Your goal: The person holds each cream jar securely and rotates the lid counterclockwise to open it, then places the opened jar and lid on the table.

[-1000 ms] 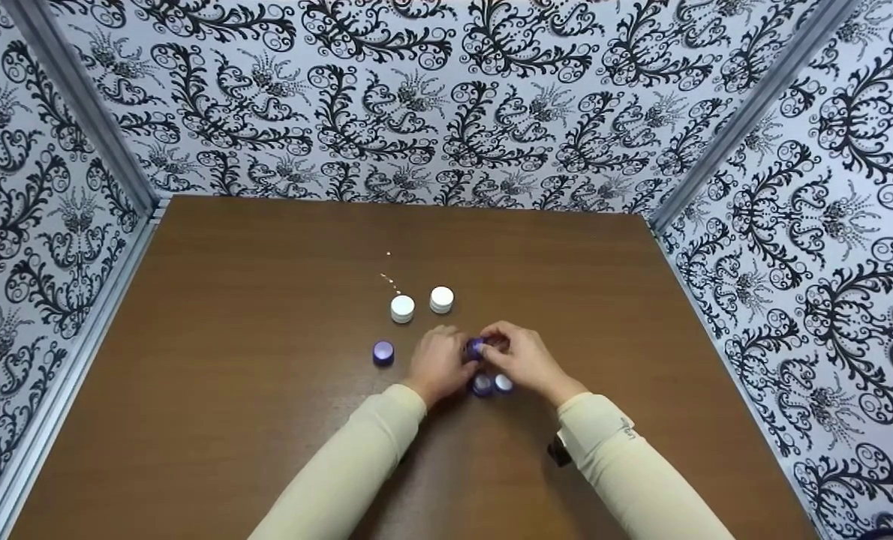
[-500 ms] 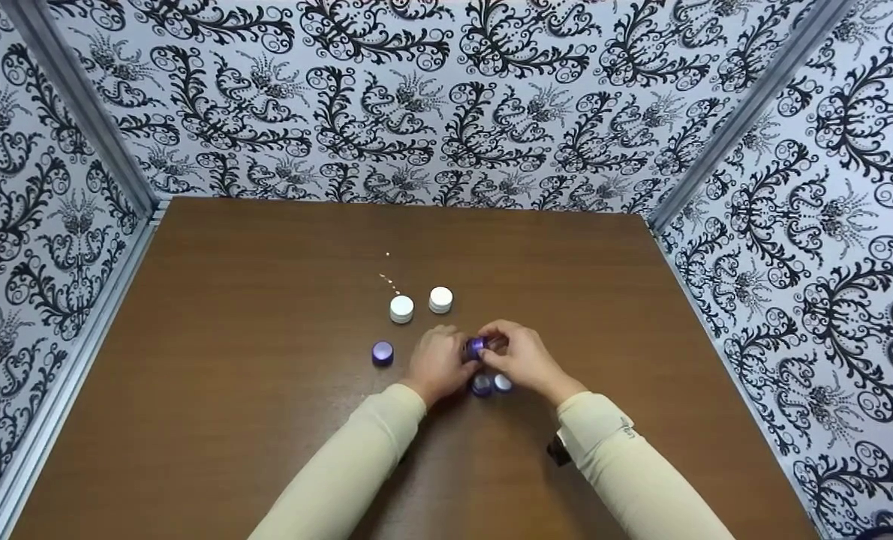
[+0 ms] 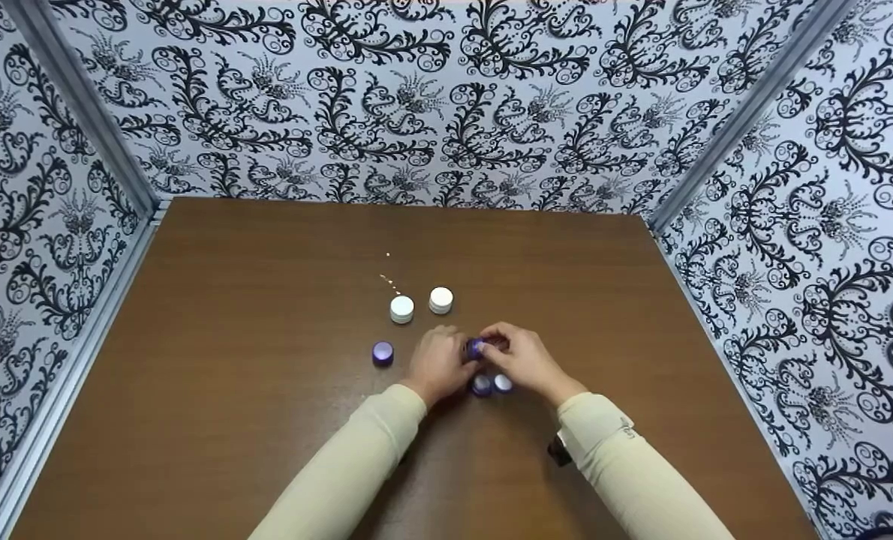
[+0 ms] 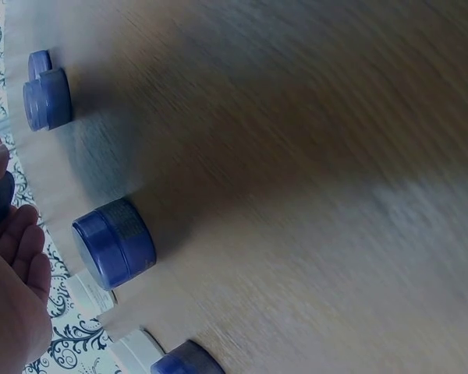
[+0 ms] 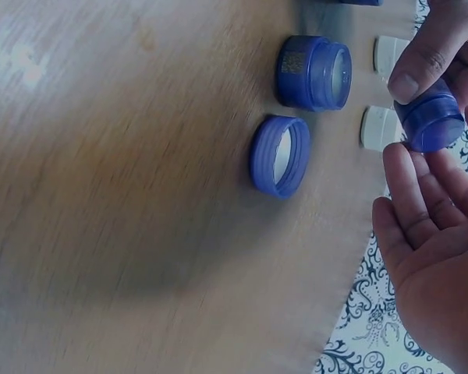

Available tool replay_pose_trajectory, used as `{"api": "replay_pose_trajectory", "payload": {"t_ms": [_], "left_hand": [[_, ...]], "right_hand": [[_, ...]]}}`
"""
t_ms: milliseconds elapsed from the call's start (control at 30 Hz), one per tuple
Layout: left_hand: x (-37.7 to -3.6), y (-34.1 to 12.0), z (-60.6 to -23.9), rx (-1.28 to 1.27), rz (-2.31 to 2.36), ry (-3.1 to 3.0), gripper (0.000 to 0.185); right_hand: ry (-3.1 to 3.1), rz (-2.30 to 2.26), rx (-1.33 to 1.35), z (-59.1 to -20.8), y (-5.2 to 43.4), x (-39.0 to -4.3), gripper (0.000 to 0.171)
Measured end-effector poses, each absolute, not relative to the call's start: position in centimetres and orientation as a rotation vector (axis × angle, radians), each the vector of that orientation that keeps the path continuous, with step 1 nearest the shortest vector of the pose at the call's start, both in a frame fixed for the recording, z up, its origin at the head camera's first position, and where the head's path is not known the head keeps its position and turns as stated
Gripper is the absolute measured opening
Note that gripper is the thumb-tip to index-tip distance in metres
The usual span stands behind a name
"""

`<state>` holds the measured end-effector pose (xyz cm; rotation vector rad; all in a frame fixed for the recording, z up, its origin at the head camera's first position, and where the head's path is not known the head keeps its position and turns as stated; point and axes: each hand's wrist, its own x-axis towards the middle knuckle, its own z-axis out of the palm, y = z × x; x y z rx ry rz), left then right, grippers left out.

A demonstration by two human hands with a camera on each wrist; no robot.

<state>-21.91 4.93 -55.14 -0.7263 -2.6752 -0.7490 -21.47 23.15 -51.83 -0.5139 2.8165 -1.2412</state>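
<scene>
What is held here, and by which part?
A small purple jar, between both hands. The left hand grips its side wall, thumb across it; the right hand is at its other end, but that hold is hidden.

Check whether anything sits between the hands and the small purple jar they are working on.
Nothing does. Both hands already meet at the purple jar: left hand and right hand hold it above the table. The loose purple lid lies apart, nearer the person.

Glossy plastic purple jar point(image 5: 430, 118); matt wood-grain table point(image 3: 266, 315).
</scene>
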Motion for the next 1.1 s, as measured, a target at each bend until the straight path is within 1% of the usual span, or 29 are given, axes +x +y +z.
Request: {"api": "replay_pose_trajectory", "payload": {"t_ms": [767, 1100], "left_hand": [[-22.02, 4.96, -55.32, -0.720, -0.743, -2.719, 0.033], [-21.94, 4.97, -55.18, -0.720, -0.754, -2.717, 0.034]], "right_hand": [[2.800, -1.264, -0.567, -51.94, 23.20, -21.54, 0.023], [2.760, -1.293, -0.532, -51.82, 23.23, -21.45, 0.027]]}}
